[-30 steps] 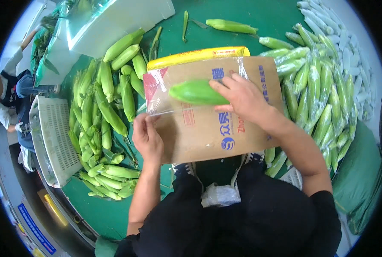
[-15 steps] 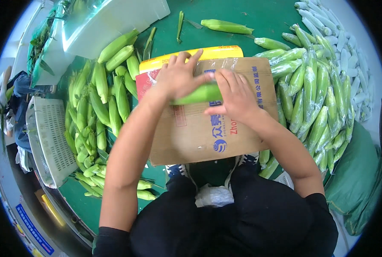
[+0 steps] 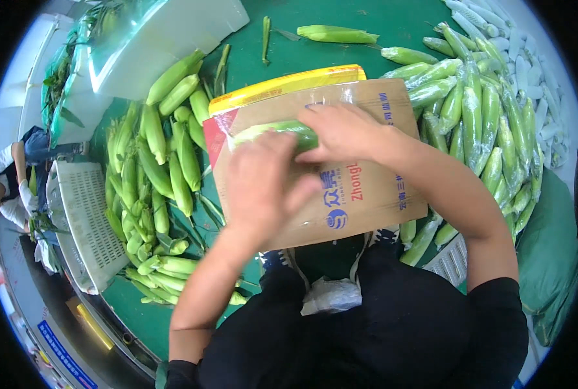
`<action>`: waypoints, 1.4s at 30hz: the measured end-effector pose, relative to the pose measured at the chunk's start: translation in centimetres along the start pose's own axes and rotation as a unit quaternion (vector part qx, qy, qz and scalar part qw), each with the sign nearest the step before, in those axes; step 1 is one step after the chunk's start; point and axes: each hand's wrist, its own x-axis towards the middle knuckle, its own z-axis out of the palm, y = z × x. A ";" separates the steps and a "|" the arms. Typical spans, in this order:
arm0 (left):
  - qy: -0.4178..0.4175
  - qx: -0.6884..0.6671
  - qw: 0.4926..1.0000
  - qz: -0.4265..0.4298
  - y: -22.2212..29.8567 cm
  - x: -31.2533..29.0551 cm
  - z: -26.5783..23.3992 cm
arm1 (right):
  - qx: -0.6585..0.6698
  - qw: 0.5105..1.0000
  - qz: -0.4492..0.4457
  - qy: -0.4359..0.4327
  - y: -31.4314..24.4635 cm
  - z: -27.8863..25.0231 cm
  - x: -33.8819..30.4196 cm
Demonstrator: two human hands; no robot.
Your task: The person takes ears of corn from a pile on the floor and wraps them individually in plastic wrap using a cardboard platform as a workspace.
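An ear of corn in its green husk (image 3: 295, 131) lies crosswise on a flat cardboard box (image 3: 380, 188) in front of my knees. My right hand (image 3: 341, 133) grips the ear's right end, with its fingers over the top and its thumb at the near side. My left hand (image 3: 263, 181) is over the near left part of the ear, smeared by motion. Its thumb stands apart from the fingers; whether its fingertips touch the husk is hidden. The ear has a glossy sheen, like clear film.
Unwrapped corn (image 3: 153, 162) is heaped at left beside a white plastic basket (image 3: 85, 220). Film-wrapped ears (image 3: 473, 123) are piled at right, near ears in white netting (image 3: 529, 78). A white foam box (image 3: 166, 45) stands far left. Another person (image 3: 20, 168) is at the left edge.
My left hand has come nearer and lower, away from the ear's far side. My right hand has shifted slightly left and far, now on the ear's right end. The person at left leans into view.
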 end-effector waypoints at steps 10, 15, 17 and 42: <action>-0.129 0.089 0.987 0.037 -0.7 3.2 3.3 | -0.050 0.983 -0.028 0.175 0.1 -5.0 -0.2; -0.153 0.047 0.984 0.075 -3.0 8.6 3.5 | 0.124 0.944 0.114 0.283 6.8 -5.9 2.5; -0.256 0.045 0.965 0.040 -3.2 7.4 3.2 | 0.104 0.958 0.130 0.233 7.1 -5.2 2.9; -0.110 -0.483 0.864 -0.088 0.8 -5.0 -2.3 | 0.703 0.710 -0.033 0.011 -8.6 8.7 -9.0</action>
